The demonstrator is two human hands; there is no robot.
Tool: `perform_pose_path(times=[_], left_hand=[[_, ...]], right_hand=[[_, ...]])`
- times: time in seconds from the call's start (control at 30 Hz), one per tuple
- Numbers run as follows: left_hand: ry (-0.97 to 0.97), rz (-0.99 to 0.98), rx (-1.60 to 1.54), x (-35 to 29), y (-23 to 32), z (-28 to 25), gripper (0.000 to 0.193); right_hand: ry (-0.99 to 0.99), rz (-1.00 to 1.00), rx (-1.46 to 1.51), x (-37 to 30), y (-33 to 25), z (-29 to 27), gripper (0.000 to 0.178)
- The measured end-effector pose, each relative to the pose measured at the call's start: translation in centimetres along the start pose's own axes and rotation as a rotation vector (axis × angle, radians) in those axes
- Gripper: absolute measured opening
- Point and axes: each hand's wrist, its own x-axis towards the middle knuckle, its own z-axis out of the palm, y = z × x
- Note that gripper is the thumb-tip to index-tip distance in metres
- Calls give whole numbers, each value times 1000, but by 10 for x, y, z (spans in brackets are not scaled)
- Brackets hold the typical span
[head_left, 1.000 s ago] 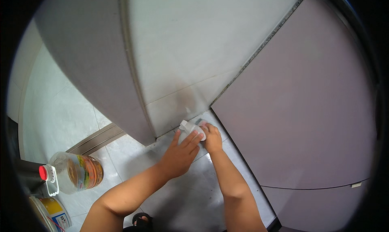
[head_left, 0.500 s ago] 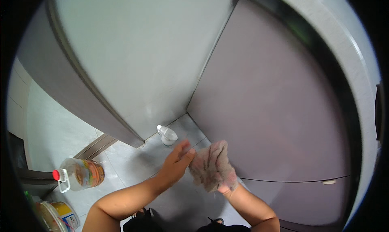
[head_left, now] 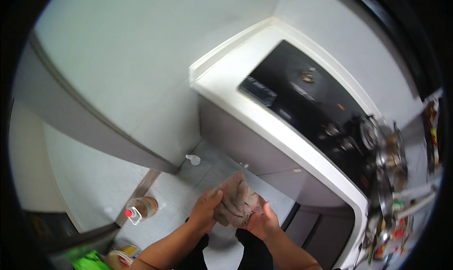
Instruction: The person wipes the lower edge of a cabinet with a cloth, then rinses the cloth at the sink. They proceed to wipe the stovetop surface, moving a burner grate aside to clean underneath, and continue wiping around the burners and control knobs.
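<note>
A crumpled grey-pink cleaning cloth point(head_left: 237, 198) is held between my two hands, above the floor and in front of my legs. My left hand point(head_left: 206, 212) is closed on its left edge, with the thumb on top. Under the cloth's lower right part lies my right hand point(head_left: 265, 224), gripping it with the thumb raised at the side; some of its fingers are hidden by the fabric. On the floor beyond, in the corner by the wall, is a small white bottle point(head_left: 193, 159).
A white counter point(head_left: 278, 123) with a black gas hob point(head_left: 306, 95) runs along the right, pots point(head_left: 391, 152) at its far end. Below are mauve cabinet doors point(head_left: 236, 133). At left, a large clear red-capped jug point(head_left: 144, 207) stands near a door track and a green bag point(head_left: 89, 260).
The view has lifted and turned, bringing the hob and counter into sight. My left hand, open beside the cloth before, now grips it. The cloth no longer drapes over my right hand.
</note>
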Motion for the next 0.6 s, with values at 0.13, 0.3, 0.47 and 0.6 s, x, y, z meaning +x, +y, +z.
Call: perform_pose_path(times=[0.13, 0.3, 0.47, 0.6], left_hand=[[-78, -135, 115, -73, 11, 80, 45], [-196, -379, 318, -146, -25, 135, 47], [-502, -532, 592, -220, -90, 164, 41], [-708, -663, 796, -300, -169, 179, 42]], right_hand=[[254, -230, -148, -93, 8, 74, 66], [574, -586, -338, -211, 47, 131, 52], [757, -784, -255, -340, 109, 149, 44], [854, -942, -209, -450, 195, 148, 45]])
